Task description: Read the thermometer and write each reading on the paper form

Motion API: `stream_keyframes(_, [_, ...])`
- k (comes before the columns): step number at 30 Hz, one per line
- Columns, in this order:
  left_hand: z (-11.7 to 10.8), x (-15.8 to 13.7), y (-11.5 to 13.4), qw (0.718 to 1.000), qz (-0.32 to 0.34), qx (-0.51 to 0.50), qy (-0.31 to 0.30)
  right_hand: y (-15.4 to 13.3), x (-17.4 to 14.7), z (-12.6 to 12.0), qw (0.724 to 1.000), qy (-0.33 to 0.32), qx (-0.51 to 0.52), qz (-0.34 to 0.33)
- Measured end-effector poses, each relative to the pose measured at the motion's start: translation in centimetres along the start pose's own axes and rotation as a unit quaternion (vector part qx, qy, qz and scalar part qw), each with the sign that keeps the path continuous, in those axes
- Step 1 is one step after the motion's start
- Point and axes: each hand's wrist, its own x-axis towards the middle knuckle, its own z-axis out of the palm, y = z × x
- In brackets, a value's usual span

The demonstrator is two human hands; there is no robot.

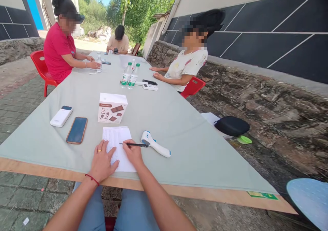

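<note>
Fingers spread, my left hand [103, 161] lies flat on the left side of a sheet of paper [125, 162] covered partly with faint rows of writing. My right hand [133, 153] grips a black pen [137, 144], its tip over the paper. Just right of that hand lies a white and blue infrared thermometer [156, 144]. Behind the paper stands a white and brown "Super Meal" box [112, 108]. Left of it are a smartphone [77, 130] with a brown case and a white power bank [62, 116].
Farther along the cloth-covered table [179, 139] stand water bottles [128, 77], with a dark phone [150, 82] and a white device [150, 87] beside them. People sit at the left, right and far end. A stone wall runs along the right.
</note>
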Motion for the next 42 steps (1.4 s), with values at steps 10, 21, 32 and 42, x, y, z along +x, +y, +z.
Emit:
stream_keyframes(10, [-0.04, 0.02, 0.03, 1.000, -0.002, -0.019, 0.001, -0.05, -0.05, 0.03, 1.000, -0.003, 0.004, -0.002])
stream_keyframes(21, [0.10, 0.04, -0.14, 1.000, 0.000, -0.025, 0.004, -0.02, -0.01, 0.10, 1.000, -0.001, 0.012, -0.002])
stream_keyframes(32, [-0.08, 0.04, -0.06, 1.000, 0.005, 0.012, -0.006, -0.58, -0.07, 0.03, 1.000, 0.015, 0.022, 0.012])
stream_keyframes(42, [-0.46, 0.06, 0.20, 1.000, 0.000, 0.014, -0.010, -0.63, -0.12, -0.07, 1.000, 0.013, 0.025, 0.008])
